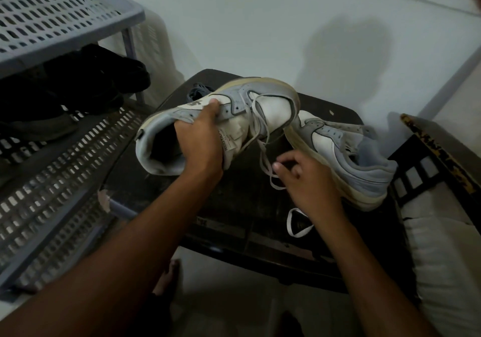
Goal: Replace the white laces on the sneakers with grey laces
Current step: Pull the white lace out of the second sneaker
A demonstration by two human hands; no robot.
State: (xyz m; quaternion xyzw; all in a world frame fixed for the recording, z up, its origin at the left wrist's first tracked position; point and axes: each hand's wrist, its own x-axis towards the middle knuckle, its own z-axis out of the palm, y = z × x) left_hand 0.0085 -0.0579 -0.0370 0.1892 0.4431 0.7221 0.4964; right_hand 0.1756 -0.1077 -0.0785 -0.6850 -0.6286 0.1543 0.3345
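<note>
Nearest, a freed white lace loop point(296, 223) lies on the dark desk point(234, 206). The right hand point(309, 180) pinches the white lace point(263, 154), which runs up and left toward the eyelets. The left hand point(201, 138) grasps the raised sneaker point(221, 118), toe pointing away right. Farther right lies the second sneaker point(346, 159); grey laces point(197, 92) lie behind.

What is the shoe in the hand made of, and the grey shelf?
Held sneaker: looks like smooth leather or a leather lookalike, white and grey stitched panels, rubbery yellowed sole. Grey shelf: probably moulded plastic, matte, with rows of punched slots.
</note>
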